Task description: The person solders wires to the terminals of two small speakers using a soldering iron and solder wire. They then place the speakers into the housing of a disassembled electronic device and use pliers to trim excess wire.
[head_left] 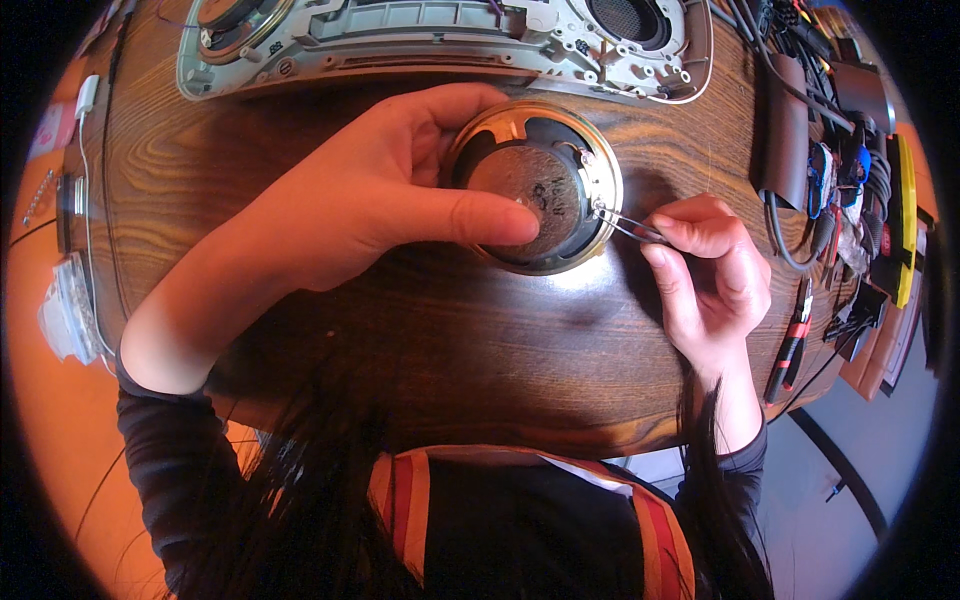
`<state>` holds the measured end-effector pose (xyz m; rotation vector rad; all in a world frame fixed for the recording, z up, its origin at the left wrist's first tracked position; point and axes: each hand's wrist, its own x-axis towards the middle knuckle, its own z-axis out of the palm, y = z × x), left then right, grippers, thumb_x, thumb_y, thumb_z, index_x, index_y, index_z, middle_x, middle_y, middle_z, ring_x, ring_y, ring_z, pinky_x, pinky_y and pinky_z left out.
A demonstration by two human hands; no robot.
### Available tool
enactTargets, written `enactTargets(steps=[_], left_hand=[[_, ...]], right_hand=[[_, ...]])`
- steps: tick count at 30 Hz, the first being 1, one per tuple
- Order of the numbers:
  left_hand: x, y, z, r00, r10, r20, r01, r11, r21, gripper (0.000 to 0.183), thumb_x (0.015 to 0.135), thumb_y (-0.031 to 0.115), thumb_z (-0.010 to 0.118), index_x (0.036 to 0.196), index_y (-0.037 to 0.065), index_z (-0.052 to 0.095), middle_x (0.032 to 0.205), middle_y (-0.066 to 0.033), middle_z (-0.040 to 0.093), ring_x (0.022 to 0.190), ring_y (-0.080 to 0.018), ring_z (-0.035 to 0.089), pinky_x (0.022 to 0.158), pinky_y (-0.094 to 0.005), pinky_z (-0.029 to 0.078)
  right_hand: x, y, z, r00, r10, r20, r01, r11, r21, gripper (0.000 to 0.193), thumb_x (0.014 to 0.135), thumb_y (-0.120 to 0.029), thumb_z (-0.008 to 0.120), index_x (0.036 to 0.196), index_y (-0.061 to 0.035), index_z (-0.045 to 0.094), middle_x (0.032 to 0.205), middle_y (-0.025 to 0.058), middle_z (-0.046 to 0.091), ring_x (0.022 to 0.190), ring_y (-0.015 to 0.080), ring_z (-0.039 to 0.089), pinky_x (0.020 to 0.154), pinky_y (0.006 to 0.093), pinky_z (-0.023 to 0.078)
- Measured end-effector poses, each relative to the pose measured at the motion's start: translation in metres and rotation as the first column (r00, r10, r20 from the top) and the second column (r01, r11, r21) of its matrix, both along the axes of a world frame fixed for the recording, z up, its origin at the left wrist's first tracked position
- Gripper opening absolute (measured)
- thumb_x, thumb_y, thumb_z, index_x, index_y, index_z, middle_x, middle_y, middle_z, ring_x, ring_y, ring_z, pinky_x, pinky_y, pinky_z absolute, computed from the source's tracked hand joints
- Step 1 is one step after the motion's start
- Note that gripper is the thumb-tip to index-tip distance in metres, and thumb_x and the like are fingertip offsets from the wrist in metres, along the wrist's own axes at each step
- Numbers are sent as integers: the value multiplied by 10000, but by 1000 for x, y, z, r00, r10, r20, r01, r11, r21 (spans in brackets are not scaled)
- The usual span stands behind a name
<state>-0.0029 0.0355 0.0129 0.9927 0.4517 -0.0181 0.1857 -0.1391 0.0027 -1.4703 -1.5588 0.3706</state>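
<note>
A round loudspeaker driver (560,190) with a metal frame and a dark magnet facing up is tilted above the wooden table. My left hand (420,190) grips it from the left, thumb across the magnet and fingers hidden behind the rim. At its right side, my right hand (715,265) pinches a pair of thin metal tweezers (632,228). Their tips reach the terminal tab (597,208) at the driver's edge; whether they grasp anything there is too small to tell.
At the far edge lies an open light-grey plastic housing (450,50) with another speaker (235,15) at its left. Red-and-black pliers (790,345) rest on the right of the wooden table (480,370). Behind them are bundled cables (870,190) and a yellow-edged object (907,220).
</note>
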Motion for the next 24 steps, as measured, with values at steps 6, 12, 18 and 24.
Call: enactTargets(steps=[6,12,18,24], left_hand=[[0,1,-2,1000,-8,-10,9,998,55,725,687,139,810,1289,-12,434,1179,-112,576,1068,-194,591,932,-329,485],[1,-1,-1,1000,0,-3,0,1000,20,701,698,123,803,1285,-12,443,1181,-104,581,1074,-187,585,934,-326,479],[2,-2,2,1000,1,22,-1,1000,9,647,708,105,792,1250,-20,462,1166,-103,588,1072,-170,576,941,-315,463],[1,-2,1,1000,-12,19,12,1000,23,637,712,132,794,1239,-11,466,1160,-95,589,1062,-164,576,940,-313,459]], right_hand=[[0,1,1,997,-22,74,22,1000,5,174,734,32,745,821,39,595,791,147,645,719,234,637,645,305,506],[-1,-2,1,995,-44,94,45,999,-10,154,747,41,729,802,38,585,766,146,640,679,226,629,626,299,502],[-1,-8,-3,986,-142,-85,147,988,50,167,742,53,724,819,33,577,780,151,644,684,230,634,629,304,506],[2,-4,-3,997,-50,-66,53,998,44,202,719,40,744,857,38,596,795,152,645,710,236,640,640,305,508]])
